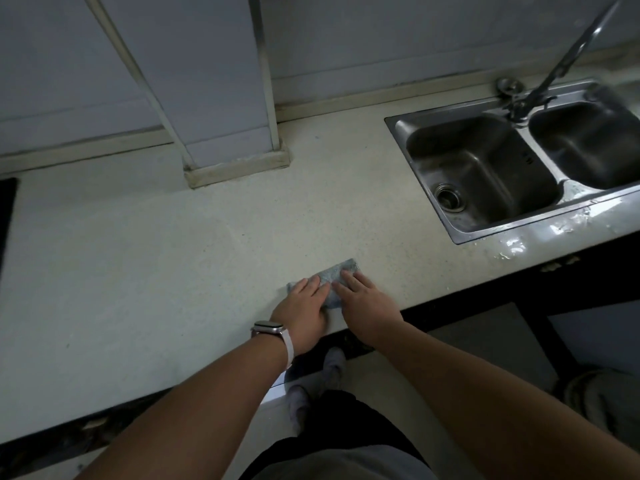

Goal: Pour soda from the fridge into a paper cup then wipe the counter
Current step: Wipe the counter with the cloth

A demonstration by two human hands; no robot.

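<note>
Dim grey wall (381, 36), steel double sink (568, 190) with faucet (571, 53), pale floor (485, 337) below

One counter (138, 254) is in view, with one cloth (337, 275), one sink (540, 216) of two basins, one drain (449, 197) and one faucet (568, 57). There are two hands, the left hand (301, 306) and the right hand (363, 303), and one watch (270, 329).

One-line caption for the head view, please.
Left hand and right hand press a blue-grey cloth on the pale counter, left of the steel double sink.
</note>
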